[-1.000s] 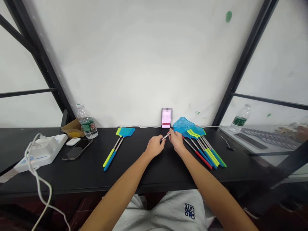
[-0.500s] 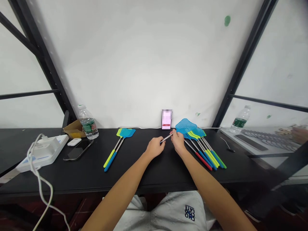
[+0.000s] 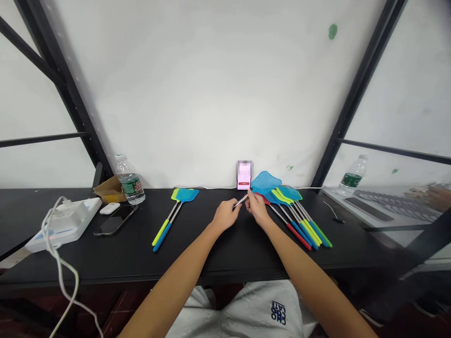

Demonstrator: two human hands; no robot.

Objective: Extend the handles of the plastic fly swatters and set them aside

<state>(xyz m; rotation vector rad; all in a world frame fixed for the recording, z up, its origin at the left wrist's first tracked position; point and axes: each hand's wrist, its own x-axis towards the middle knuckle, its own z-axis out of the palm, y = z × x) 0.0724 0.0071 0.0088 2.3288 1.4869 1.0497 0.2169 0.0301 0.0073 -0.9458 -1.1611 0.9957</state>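
While the left hand [image 3: 225,215] curls round a blue mesh swatter [image 3: 266,180], the right hand [image 3: 257,207] pinches its silver stick [image 3: 241,202]. Both are closed.

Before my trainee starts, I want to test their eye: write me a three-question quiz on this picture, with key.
1. True or false: the left hand is empty.
2. Handle colours of the two swatters lying left of that hand? A: red, green. B: yellow, blue. C: both blue.
3. What stands upright, screen lit, by the wall?

Key: 1. False; it and the right hand hold a blue-headed swatter. 2. B. 3. A phone.
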